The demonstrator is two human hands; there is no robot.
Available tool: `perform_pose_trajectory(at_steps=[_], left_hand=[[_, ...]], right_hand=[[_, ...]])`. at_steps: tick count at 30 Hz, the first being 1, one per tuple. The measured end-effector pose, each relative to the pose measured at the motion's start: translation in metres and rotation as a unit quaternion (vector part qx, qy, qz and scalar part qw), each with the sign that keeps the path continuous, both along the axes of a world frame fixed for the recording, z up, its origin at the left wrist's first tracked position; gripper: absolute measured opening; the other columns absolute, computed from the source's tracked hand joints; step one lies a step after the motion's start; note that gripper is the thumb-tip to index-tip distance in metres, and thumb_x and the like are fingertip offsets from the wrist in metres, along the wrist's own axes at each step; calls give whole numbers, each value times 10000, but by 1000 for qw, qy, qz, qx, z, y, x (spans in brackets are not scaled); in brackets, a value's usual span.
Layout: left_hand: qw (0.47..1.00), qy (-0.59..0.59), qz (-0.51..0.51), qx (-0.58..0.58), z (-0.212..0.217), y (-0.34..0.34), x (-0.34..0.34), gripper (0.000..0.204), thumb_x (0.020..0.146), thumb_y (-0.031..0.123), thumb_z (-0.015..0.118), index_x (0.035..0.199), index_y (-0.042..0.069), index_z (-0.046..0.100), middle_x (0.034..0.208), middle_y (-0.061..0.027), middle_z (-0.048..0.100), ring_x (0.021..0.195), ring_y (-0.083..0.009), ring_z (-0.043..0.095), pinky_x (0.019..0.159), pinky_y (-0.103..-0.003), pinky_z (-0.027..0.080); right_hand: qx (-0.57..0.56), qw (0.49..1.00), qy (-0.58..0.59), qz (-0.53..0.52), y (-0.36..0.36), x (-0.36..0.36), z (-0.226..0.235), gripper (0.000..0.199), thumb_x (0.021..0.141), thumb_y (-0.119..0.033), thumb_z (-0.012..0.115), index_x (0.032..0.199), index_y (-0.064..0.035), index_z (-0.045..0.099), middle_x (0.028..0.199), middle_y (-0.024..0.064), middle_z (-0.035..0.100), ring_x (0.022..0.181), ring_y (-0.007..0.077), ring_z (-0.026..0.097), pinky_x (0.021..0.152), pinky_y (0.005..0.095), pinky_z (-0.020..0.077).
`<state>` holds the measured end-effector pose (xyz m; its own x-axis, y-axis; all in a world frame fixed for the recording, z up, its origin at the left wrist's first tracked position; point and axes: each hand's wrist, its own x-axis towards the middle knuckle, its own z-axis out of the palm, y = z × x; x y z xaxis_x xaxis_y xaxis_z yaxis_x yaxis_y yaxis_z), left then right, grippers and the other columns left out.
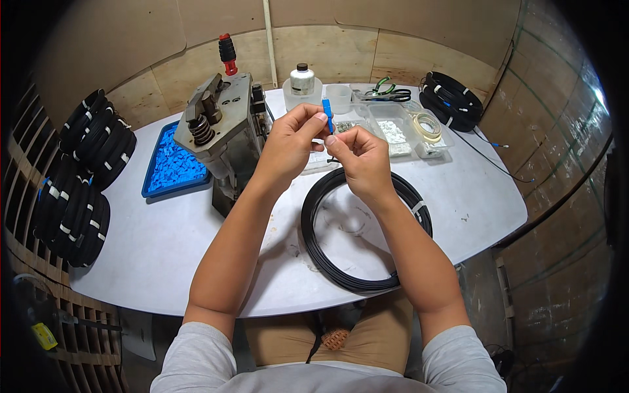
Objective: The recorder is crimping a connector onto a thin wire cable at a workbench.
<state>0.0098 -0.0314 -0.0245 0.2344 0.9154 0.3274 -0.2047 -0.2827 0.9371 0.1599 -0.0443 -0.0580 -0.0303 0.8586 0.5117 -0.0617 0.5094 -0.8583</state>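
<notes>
Above the table my left hand (pixel 291 139) is closed, its thumb and fingers pinching a small blue fibre-optic connector (pixel 327 112) that stands nearly upright. Just to the right, my right hand (pixel 365 162) is closed too, its thumb and forefinger at the lower end of the connector. A short bit of black cable (pixel 333 160) shows by the right fingers; how it meets the connector is hidden. Below both hands a coil of black cable (pixel 313 242), bound with a white tie, lies flat on the white table (pixel 164 262).
Left of my hands stands a metal press (pixel 229 108) beside a blue tray (pixel 149 187) of small blue parts. Coils of cable (pixel 82 209) fill the left edge; more coils (pixel 452 98) lie back right. Behind are a white bottle (pixel 302 82), clear bins (pixel 393 134), tape (pixel 427 126) and scissors (pixel 393 95).
</notes>
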Motion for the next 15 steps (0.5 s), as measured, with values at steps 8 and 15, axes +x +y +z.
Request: perform_pose_trajectory(at_steps=[8, 15], left_hand=[[1000, 1, -18, -4, -1, 3, -3, 169, 977, 205, 534, 1015, 61, 612, 892, -11, 624, 839, -95, 603, 751, -265, 487], [1000, 5, -23, -7, -2, 4, -3, 172, 978, 207, 534, 1010, 56, 610, 892, -13, 627, 824, -95, 603, 744, -266, 486]], right_hand=[[-5, 1000, 8, 7, 1, -1, -1, 134, 883, -120, 698, 813, -16, 652, 793, 70, 711, 719, 78, 630, 682, 256, 517], [-6, 1000, 24, 16, 0, -2, 0, 139, 886, -118, 696, 799, -22, 645, 791, 69, 710, 724, 80, 636, 684, 259, 517]])
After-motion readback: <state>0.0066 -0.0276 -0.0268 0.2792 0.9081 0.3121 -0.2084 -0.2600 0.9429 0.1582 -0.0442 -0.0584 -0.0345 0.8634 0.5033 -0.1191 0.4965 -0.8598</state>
